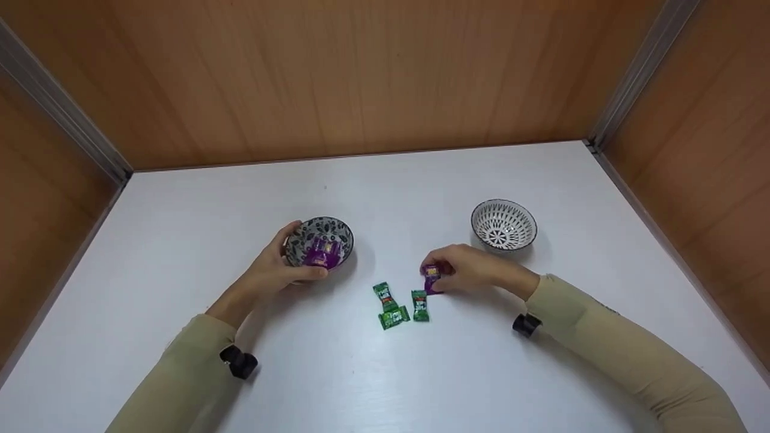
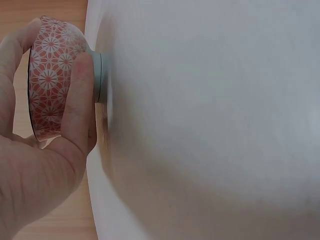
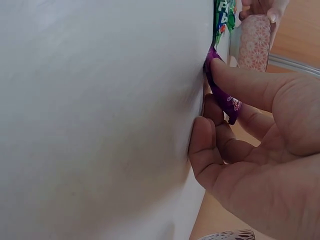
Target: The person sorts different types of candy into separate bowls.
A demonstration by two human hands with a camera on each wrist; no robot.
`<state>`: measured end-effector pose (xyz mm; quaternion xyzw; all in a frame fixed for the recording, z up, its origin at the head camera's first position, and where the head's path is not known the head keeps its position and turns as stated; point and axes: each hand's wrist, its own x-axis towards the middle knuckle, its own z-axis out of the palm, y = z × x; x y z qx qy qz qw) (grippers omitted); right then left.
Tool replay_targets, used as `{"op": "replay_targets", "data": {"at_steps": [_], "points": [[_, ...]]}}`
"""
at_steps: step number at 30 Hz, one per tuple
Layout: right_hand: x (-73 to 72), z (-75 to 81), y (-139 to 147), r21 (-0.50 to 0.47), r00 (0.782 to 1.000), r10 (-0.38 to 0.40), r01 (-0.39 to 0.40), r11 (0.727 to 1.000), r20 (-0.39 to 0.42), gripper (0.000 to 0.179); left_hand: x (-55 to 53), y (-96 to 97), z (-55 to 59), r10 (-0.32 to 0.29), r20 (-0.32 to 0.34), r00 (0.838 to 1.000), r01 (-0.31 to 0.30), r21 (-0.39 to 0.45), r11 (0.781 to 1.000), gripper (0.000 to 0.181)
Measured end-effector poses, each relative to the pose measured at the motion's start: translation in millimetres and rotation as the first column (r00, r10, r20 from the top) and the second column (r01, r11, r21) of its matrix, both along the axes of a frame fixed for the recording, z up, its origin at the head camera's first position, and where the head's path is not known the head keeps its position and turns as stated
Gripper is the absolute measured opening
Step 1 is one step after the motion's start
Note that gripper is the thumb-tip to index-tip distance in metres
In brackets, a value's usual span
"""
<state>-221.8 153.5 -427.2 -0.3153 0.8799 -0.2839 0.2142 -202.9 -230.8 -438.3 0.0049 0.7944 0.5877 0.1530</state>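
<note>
Three green candies (image 1: 420, 306) lie near the middle of the table (image 1: 385, 379) in the head view, one just to the near left of the purple candy (image 1: 431, 276). The right hand (image 1: 472, 267) pinches that purple candy; a low sideways sweep could drag the closest green one along. To the left, the left hand (image 1: 271, 267) grips the left bowl (image 1: 326, 225), which holds more purple candies (image 1: 325, 252). Should it tip further, they might slide over the rim. Beyond the right hand stands the right bowl (image 1: 504, 224), close enough for the forearm to knock if it swings far.

From the left wrist, thumb and fingers clasp the bowl's patterned outer wall; whether its foot touches the table I cannot tell. That smooth curve could slip through a loosened grip.

From the right wrist, the purple wrapper sits tilted between thumb and fingers; so thin a hold might let it twist free.
</note>
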Motion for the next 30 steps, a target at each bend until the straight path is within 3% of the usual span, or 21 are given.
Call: {"op": "replay_targets", "data": {"at_steps": [13, 19, 25, 30], "points": [[-4.9, -0.9, 3, -0.051, 0.997, -0.041, 0.044, 0.998, 0.073, 0.028, -2.0, 2.3, -0.8, -0.003, -0.001, 1.000, 0.003, -0.017, 1.000, 0.125], [-6.1, 2.2, 4, -0.076, 0.995, -0.027, 0.034, 0.996, 0.098, 0.029, -2.4, 2.8, 1.4, -0.008, -0.017, 1.000, 0.006, -0.087, 0.996, 0.124], [-6.7, 12.4, -3, -0.096, 0.984, -0.036, 0.054, 0.994, 0.177, 0.034, -1.3, 2.1, 1.6, -0.014, -0.015, 1.000, 0.013, -0.062, 0.998, 0.125], [-11.8, 27.6, -20, -0.092, 0.987, -0.052, 0.066, 0.994, 0.151, 0.036, -1.7, 0.0, 1.6, -0.008, -0.011, 1.000, 0.008, -0.068, 0.998, 0.126]]}}
